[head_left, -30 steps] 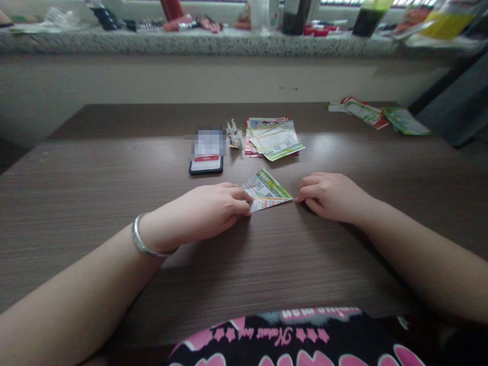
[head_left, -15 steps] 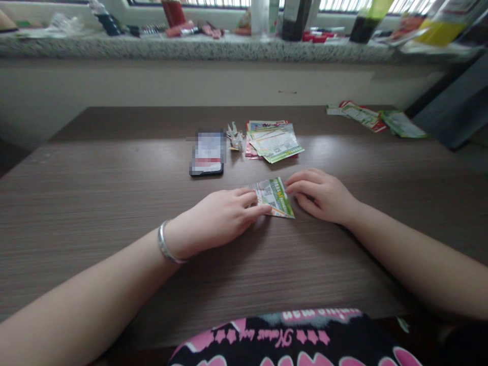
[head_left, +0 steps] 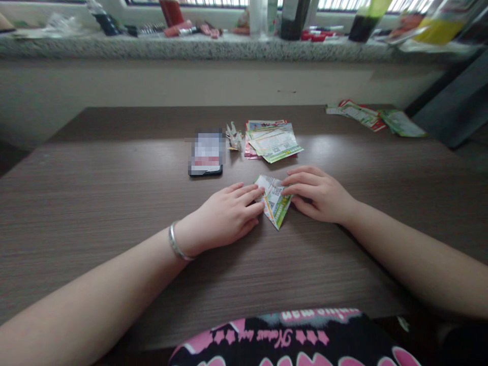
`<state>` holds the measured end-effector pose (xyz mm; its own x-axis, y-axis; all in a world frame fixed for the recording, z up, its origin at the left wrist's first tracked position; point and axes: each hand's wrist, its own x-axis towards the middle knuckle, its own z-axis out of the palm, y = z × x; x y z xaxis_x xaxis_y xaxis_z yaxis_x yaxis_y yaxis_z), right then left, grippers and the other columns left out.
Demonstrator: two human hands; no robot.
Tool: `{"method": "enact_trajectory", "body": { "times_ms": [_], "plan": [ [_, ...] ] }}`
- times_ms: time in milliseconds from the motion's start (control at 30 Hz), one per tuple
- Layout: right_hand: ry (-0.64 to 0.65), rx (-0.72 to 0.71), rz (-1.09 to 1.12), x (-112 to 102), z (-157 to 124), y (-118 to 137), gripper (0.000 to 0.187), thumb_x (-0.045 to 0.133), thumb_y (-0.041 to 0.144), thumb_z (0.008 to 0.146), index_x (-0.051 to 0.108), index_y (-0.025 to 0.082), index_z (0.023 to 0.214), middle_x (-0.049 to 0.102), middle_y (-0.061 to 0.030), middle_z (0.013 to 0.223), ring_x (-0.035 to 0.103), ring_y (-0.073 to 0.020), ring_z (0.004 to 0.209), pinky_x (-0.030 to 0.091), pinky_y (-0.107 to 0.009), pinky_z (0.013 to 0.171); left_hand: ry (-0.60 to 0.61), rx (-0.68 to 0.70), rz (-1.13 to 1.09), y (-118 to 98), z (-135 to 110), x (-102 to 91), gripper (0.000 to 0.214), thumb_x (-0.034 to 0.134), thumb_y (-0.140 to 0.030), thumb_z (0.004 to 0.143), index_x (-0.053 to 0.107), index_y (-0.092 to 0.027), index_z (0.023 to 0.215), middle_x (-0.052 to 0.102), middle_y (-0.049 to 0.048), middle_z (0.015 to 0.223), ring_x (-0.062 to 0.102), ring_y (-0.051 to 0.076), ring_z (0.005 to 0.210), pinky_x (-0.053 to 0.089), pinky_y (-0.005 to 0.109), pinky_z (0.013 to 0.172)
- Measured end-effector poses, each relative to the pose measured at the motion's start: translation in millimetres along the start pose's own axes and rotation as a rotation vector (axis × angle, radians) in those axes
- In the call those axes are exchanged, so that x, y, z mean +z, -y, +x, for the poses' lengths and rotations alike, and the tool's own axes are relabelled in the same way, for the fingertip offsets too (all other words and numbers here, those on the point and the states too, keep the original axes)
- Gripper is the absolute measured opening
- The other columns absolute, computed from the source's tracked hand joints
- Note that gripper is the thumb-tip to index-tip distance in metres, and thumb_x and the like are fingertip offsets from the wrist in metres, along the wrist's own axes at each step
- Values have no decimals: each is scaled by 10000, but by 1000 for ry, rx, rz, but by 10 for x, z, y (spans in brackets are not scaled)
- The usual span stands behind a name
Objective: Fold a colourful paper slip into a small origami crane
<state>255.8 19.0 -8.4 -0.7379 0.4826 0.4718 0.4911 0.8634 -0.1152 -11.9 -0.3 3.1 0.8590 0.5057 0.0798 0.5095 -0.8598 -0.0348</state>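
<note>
A folded piece of printed paper (head_left: 275,201), white and green with an orange stripe, lies on the table between my hands, one corner pointing toward me. My left hand (head_left: 224,216), with a silver bangle at the wrist, rests flat with its fingertips on the paper's left edge. On the right edge lie the spread fingertips of my right hand (head_left: 318,195). Neither hand grips the paper. Just beyond it sits a stack of printed paper sheets (head_left: 278,142), with a small folded paper piece (head_left: 234,138) at its left.
A phone (head_left: 206,152) with a blurred screen lies left of the stack. More printed papers (head_left: 362,116) lie at the table's far right. Behind the brown table (head_left: 114,203), bottles and small items crowd the stone windowsill (head_left: 152,50).
The folded paper has turned so that its corner points toward me. My right fingers have moved left onto its edge, and my left hand has shifted slightly and spread its fingers.
</note>
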Motion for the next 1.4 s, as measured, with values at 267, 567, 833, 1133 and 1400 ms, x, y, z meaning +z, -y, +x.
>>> {"method": "enact_trajectory", "body": {
  "times_ms": [267,567,833,1133,1400],
  "plan": [
    [109,-75,36,3,-10,4,274,607,331,849,652,195,1082,665,-66,1181,562,-230,1156,480,-389,995,42,-107,-153,60,-1,56,432,429,-248,924,433,-123,1338,406,120,1476,297,253,1414,281,437,1169],
    [103,-115,23,23,-16,-13,208,570,291,900,677,195,1051,698,-31,1130,578,-207,1141,493,-350,973,38,-77,-242,99,-11,104,387,524,-418,908,511,-196,1225,349,72,1515,204,272,1447,252,475,1175],
    [133,-162,4,-2,21,34,154,565,282,899,695,202,916,726,-20,998,612,-196,1023,486,-336,906,-191,-41,-97,91,46,120,206,470,-275,940,631,-187,1033,580,93,1206,513,225,1172,423,409,1038],
    [173,-65,-111,-33,36,136,235,508,297,900,655,190,751,672,-46,753,568,-159,705,412,-291,645,-163,94,-91,91,56,69,240,440,-256,953,618,-180,1094,653,46,1150,561,190,1098,446,360,991],
    [168,-60,84,-23,28,125,131,528,233,876,646,195,837,714,-43,896,630,-163,829,464,-285,743,-113,128,-34,36,48,3,305,452,-282,949,576,-235,1224,613,50,1235,550,214,1151,400,424,1052]
  ]
}}
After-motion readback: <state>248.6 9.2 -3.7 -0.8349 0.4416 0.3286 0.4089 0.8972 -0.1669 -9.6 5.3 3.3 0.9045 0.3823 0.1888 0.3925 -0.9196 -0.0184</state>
